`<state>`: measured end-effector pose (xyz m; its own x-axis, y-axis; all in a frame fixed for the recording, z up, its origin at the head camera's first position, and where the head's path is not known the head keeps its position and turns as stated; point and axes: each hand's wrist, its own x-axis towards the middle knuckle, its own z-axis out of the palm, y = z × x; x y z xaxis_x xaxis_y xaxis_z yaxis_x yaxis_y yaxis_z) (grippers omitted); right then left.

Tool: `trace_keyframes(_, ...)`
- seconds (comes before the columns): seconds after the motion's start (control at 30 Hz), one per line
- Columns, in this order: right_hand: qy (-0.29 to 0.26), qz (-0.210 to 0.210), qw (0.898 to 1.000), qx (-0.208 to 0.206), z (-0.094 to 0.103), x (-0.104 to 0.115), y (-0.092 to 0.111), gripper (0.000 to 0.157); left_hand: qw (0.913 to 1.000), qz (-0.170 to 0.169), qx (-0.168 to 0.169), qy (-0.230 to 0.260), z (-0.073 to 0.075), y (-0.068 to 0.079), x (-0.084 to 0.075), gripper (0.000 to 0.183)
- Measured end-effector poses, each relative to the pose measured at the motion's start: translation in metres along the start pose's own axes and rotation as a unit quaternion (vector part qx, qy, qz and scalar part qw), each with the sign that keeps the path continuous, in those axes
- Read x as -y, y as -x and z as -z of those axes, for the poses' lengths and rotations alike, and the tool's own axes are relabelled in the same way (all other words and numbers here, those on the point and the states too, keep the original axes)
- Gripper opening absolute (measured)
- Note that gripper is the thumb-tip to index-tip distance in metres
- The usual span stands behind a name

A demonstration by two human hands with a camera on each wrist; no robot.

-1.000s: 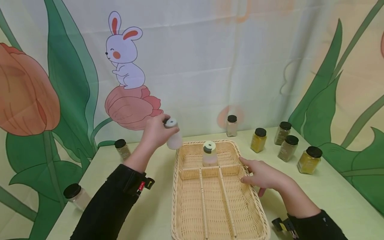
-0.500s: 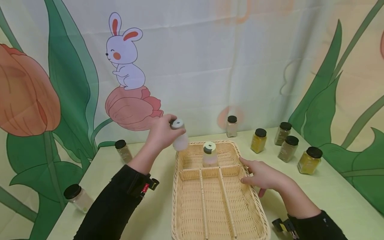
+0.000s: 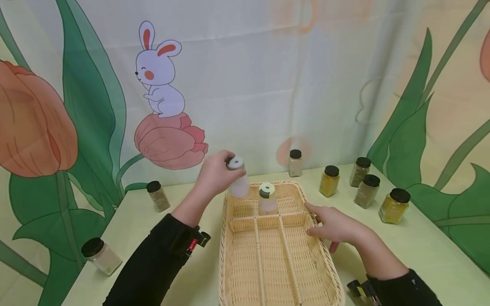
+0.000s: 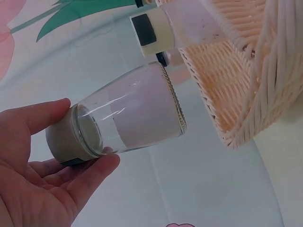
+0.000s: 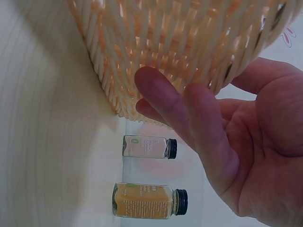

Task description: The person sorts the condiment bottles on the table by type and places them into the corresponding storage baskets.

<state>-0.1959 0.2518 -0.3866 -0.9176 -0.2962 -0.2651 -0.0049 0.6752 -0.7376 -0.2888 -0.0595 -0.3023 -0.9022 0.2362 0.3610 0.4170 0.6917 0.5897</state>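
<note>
My left hand [image 3: 220, 172] pinches a clear glass seasoning jar [image 3: 240, 187] by its pale cap, fingers and thumb on either side. Pale contents fill part of the jar [image 4: 142, 106] in the left wrist view. It hangs over the back left corner of a wicker basket [image 3: 226, 255] with dividers. A similar jar [image 3: 268, 204] with a cream cap stands in the basket's back compartment. My right hand [image 3: 338, 223] holds the basket's right rim; in the right wrist view, its fingers [image 5: 161, 92] lie along the outer wall and the thumb is partly hidden behind the rim.
Black-capped spice jars stand around the basket: a brown one [image 3: 158, 197] and a pale one [image 3: 103, 257] at left, a pale one [image 3: 295, 165] at the back. Yellow jars [image 3: 330, 182] and brownish jars [image 3: 366, 192] stand at right. A printed cloth [image 3: 245, 85] hangs behind.
My left hand has carried the glass seasoning jar rightward, from beside the basket to over its back left corner. The right hand has stayed on the rim.
</note>
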Motion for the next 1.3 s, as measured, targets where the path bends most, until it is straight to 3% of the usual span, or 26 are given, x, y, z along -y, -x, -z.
trace_keyframes(0.73,0.000,-0.004,1.000,-0.001,0.000,0.000,0.000,0.081,0.9995,0.011,0.016,-0.024,-0.009,-0.001,-0.013,0.045)
trace_keyframes(1.03,0.001,-0.002,1.000,-0.003,0.000,0.000,0.000,0.080,0.9979,0.021,0.042,-0.044,-0.013,0.000,-0.015,0.049)
trace_keyframes(1.3,-0.003,-0.003,1.000,-0.001,0.000,-0.001,0.000,0.081,0.9959,0.018,0.073,-0.050,-0.017,-0.001,-0.012,0.035)
